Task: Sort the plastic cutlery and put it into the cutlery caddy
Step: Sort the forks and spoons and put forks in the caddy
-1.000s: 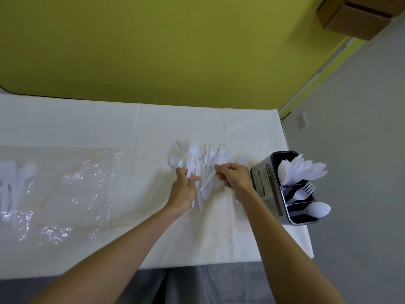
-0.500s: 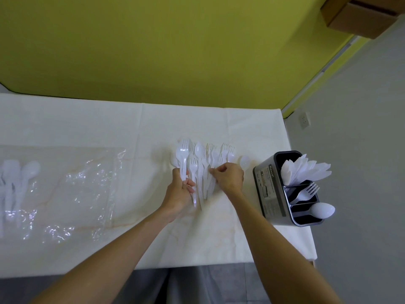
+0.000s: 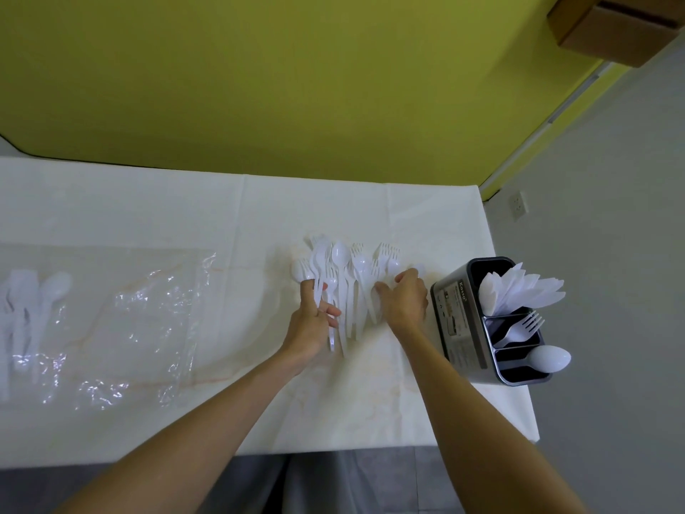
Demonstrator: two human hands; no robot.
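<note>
Step in hand: sorting the loose pile, judged early; most pieces are not yet in the caddy.
Left hand (image 3: pixel 313 322): fingers and thumb curled round the held bundle (image 3: pixel 318 261), gripping it by the handles; heads fan out past the fingertips, handle ends stick out below the palm.
Right hand (image 3: pixel 406 302): fingers curled down onto the pile's right edge, thumb against the handles; whether they pinch a piece cannot be told.
Pile of cutlery (image 3: pixel 352 276): between the two hands, under and just beyond the fingertips; forks and spoons mixed, overlapping, heads away from the person.
Cutlery caddy (image 3: pixel 459 320): just beside the right hand, on its little-finger side. Three compartments: knives (image 3: pixel 519 287) fanned in the farthest, fork (image 3: pixel 524 324) in the middle, spoon (image 3: pixel 548 358) in the nearest.
Handling advice: pick one kind at a time, slide each piece out by its handle, since tines are likely to snag neighbours. Keep heads aligned in the left grip, then drop the set handle-first into the matching compartment.
Materials: thin white plastic, smooth, glossy, light, probably slippery when stacked. Caddy has a dark interior, grey wall and printed label.
Plastic bag (image 3: pixel 148 320): clear, crinkled, flat on the table (image 3: pixel 185 209), well apart from the left fingers on their outer side; more cutlery inside at its far end.
</note>
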